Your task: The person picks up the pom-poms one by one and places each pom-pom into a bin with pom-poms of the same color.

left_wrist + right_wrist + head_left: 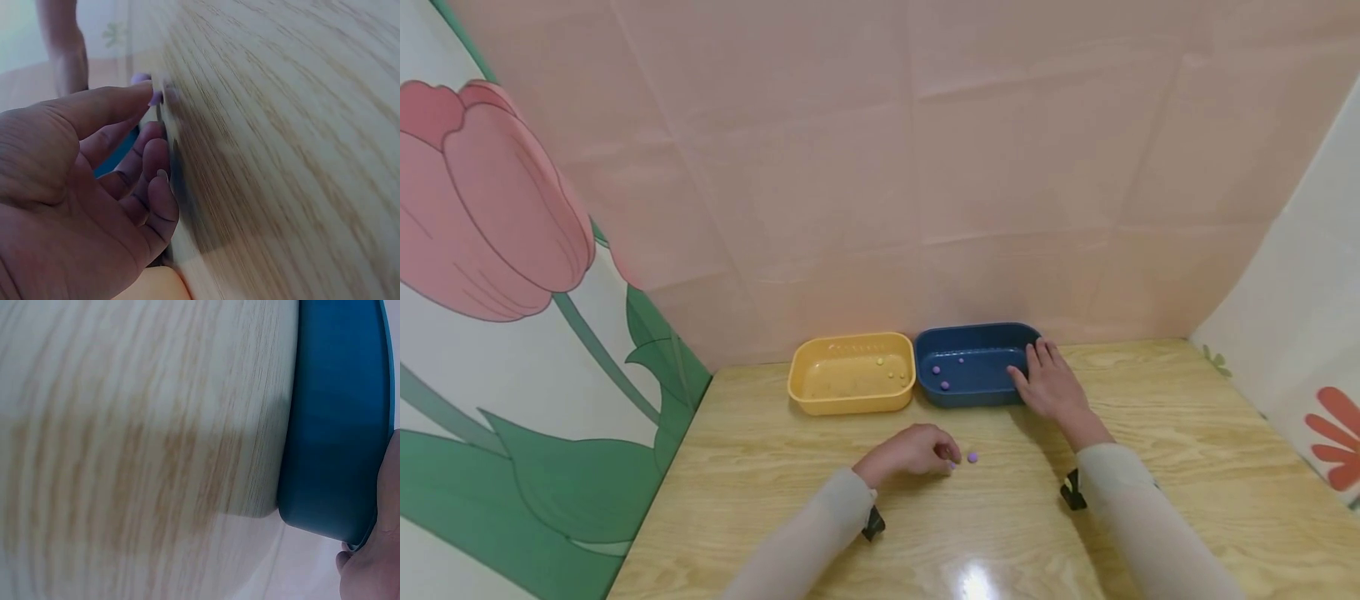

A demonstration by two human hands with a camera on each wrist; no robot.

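Observation:
My left hand (917,450) is low over the table, its thumb and forefinger pinching a small purple ball (155,98) at the tabletop. Its other fingers curl loosely towards the palm. Just right of those fingertips lies a second purple ball (973,457). My right hand (1051,385) rests on the right end of a blue basin (973,402), fingers fairly straight along the rim and thumb reaching over the front edge. Inside the basin, towards its left end, are several purple balls (945,385).
A yellow basin (850,407) stands against the blue one on its left, with several small yellowish balls (880,362) inside. Behind both rises a pink sheet (850,208). The wooden table (760,467) meets a tulip-printed panel (512,217) on the left.

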